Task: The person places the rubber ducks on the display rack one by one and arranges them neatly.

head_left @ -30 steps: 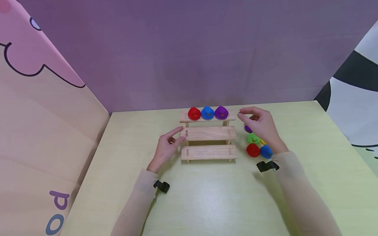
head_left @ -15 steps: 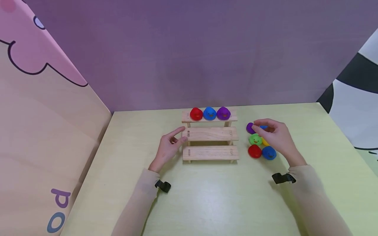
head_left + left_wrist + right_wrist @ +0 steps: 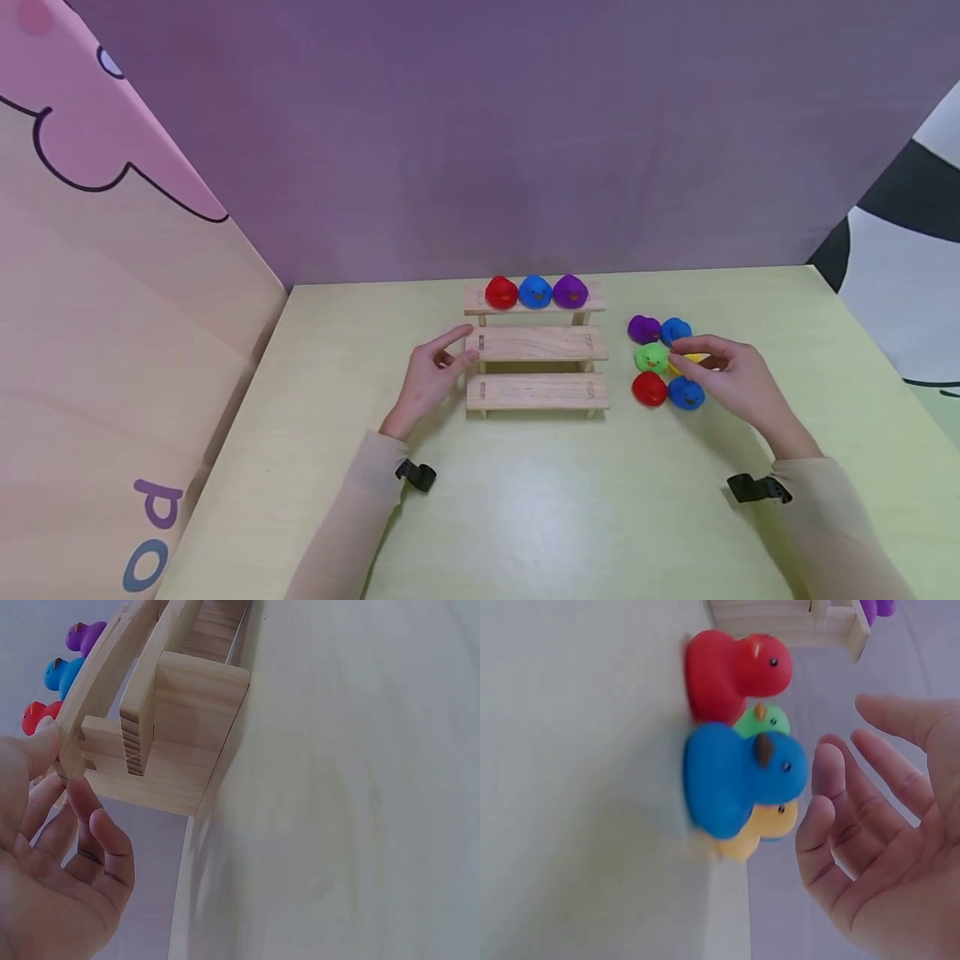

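A three-tier wooden stand point(image 3: 540, 343) stands on the table. My left hand point(image 3: 426, 380) grips the left end of its middle step between thumb and fingers, as the left wrist view shows. On the top step sit a red duck point(image 3: 501, 292), a blue duck point(image 3: 536, 292) and a purple duck point(image 3: 571, 292). My right hand point(image 3: 738, 379) hovers with thumb and fingers apart over a yellow duck point(image 3: 774, 819), partly hidden. Around it are a green duck point(image 3: 651, 357), a red duck point(image 3: 649, 389), a purple duck point(image 3: 643, 329) and blue ducks point(image 3: 686, 393).
The pale table point(image 3: 495, 517) reaches back to a purple fabric wall point(image 3: 480, 150). A printed panel point(image 3: 135, 333) borders the left side, and a black-and-white panel point(image 3: 907, 275) the right. The duck group lies just right of the stand.
My right hand has moved from beside the top step, right and toward me, to above the yellow duck, uncovering the purple and back blue ducks. My left hand has stayed at the stand.
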### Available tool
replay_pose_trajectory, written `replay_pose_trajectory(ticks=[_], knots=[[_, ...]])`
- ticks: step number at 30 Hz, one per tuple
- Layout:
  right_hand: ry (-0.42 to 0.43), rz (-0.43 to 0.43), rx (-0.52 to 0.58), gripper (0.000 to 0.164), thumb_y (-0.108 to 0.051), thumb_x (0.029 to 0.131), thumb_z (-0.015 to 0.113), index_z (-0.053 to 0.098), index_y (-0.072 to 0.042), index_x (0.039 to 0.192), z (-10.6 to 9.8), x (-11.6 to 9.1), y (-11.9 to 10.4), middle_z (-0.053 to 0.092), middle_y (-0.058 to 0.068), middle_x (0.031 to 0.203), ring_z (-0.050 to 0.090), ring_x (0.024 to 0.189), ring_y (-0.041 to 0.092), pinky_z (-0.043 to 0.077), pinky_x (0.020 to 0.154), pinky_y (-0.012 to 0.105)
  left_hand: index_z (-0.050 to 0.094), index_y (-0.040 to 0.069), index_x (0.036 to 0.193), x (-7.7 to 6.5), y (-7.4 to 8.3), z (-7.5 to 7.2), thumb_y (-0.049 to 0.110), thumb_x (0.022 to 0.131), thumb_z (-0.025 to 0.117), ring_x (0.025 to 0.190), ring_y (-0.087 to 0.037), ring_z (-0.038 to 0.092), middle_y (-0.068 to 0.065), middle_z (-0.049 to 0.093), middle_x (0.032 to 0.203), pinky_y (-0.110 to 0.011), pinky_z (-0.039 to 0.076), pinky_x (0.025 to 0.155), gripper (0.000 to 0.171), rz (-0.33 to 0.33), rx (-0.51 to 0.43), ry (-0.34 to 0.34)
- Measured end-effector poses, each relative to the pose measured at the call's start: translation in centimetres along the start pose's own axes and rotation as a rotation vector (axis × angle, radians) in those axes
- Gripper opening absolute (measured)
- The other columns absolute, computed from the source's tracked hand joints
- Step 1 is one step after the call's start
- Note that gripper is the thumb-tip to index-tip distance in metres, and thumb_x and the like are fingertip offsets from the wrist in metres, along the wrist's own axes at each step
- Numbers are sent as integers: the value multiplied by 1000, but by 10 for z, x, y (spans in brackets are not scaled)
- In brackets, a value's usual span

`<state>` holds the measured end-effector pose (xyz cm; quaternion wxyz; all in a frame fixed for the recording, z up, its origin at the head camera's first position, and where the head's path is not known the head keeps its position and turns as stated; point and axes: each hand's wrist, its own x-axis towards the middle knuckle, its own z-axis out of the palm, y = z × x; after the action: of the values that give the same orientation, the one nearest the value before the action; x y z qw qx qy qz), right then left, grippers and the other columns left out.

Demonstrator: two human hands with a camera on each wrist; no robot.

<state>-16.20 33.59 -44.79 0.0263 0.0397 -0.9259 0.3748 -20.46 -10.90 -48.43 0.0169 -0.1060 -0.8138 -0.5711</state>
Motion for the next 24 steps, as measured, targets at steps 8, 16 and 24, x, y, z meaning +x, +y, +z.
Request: replay_pose_trajectory(ticks=[8,16,24], knots=[[-20,14,-33,41,-39,104,70,73,-9,131,-5,-10,10,72,15,125,57,89,-6,51,71,24,68,20,146,0,-1,0,25,102,74,76,-15,55,-16,72,119,-22,41,59,45,12,2,-2],[-48,40,-39,41,-39,103,71,72,-9,132,-8,-14,14,71,19,130,59,88,-2,51,69,25,68,20,145,0,0,1,25,102,75,76,-15,55,-18,71,116,-22,40,59,44,13,-10,1],[-142,84,-13,49,-41,103,72,69,-6,138,-9,-15,24,67,23,138,69,90,11,52,71,26,68,19,145,0,-2,0,24,102,75,77,-16,56,-12,73,127,-22,41,61,44,21,1,4]])
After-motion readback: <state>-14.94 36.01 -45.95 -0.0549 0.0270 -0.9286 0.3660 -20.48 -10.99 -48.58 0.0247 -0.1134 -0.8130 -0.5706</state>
